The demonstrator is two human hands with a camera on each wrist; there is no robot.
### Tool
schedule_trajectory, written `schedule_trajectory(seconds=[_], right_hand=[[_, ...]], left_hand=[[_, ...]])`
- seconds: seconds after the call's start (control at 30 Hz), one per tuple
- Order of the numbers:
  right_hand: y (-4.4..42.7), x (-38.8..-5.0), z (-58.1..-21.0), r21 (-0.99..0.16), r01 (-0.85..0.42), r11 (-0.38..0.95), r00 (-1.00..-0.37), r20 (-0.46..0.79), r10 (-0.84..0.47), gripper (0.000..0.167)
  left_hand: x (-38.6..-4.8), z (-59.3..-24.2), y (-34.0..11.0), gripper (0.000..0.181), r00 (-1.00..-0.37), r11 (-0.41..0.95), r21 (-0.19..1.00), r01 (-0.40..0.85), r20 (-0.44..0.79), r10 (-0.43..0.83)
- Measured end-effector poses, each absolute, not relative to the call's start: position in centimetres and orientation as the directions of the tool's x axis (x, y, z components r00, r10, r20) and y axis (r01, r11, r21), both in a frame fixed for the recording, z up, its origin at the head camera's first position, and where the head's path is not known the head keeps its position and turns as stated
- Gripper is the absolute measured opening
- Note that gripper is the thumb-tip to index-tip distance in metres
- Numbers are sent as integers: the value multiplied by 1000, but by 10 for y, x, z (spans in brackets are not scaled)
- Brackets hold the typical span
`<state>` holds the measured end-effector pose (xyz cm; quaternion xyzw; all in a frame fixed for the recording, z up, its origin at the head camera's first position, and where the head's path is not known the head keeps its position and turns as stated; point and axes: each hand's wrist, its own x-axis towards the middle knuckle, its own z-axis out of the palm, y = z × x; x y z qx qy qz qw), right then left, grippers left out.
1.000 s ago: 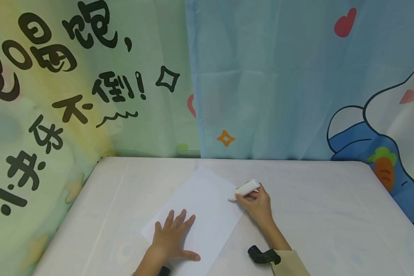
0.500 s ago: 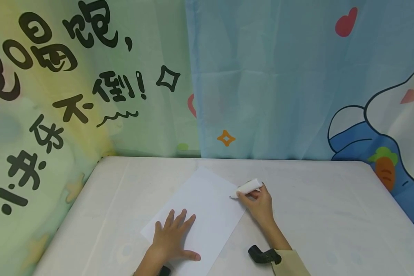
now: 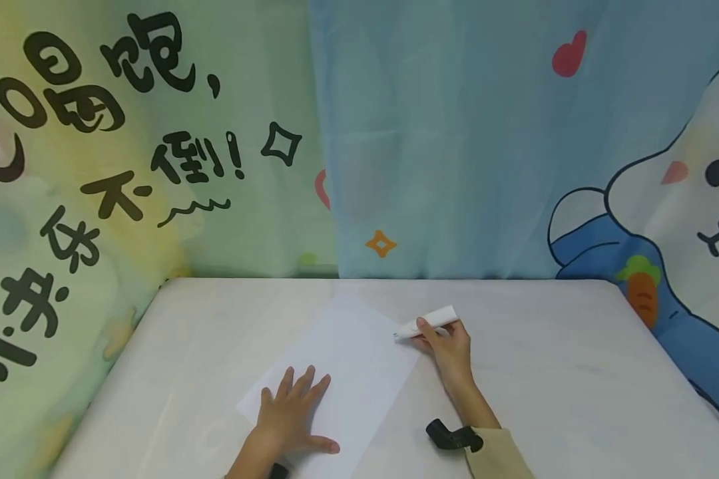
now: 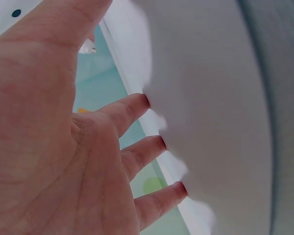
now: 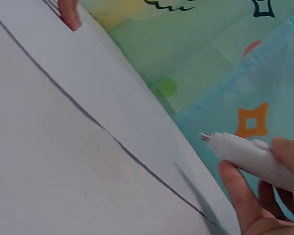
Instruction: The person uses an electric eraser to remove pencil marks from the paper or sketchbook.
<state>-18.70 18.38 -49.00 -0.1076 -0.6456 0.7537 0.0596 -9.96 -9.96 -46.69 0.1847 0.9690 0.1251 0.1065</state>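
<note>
A blank white sheet of paper (image 3: pixel 359 359) lies at a slant on the table. My left hand (image 3: pixel 290 412) rests on its lower left part, fingers spread and fingertips pressing down, as the left wrist view also shows. Near the sheet's right corner, my right hand (image 3: pixel 449 352) holds a thick white pen-shaped tool (image 5: pixel 252 157) between thumb and fingers. The tool has a side button by the thumb and a narrow metallic tip (image 5: pixel 206 137). In the right wrist view this tip stands apart from the paper, pointing left. The palm side of the right hand is partly hidden.
A white cloth covers the table (image 3: pixel 551 386). Behind it hangs a printed curtain (image 3: pixel 437 166) with lettering and a cartoon rabbit. A black strap piece (image 3: pixel 452 436) sits at the right wrist beside a beige sleeve (image 3: pixel 497 456).
The head view has shifted a little. My right hand has changed its grip, a digit now lying over the tool's top, and the tool has risen slightly. My left hand stays on the paper.
</note>
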Motion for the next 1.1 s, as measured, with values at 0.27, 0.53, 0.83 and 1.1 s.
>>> schedule_trajectory(seconds=[0.27, 0.53, 0.83, 1.1], right_hand=[[224, -177, -489, -987, 161, 1, -972, -158, 175, 75], [265, -168, -479, -865, 208, 457, -978, -183, 99, 77], [282, -164, -479, -776, 235, 586, -969, -233, 80, 82], [289, -172, -480, -712, 165, 683, -984, -165, 66, 76]], left_hand=[[-107, -472, -100, 103, -906, 892, 310, 330, -161, 391], [-123, -470, -100, 103, -908, 886, 341, 313, -165, 385], [-133, -482, -96, 105, -897, 887, 302, 348, -166, 409], [-156, -477, -90, 102, -881, 903, 168, 394, -211, 424]])
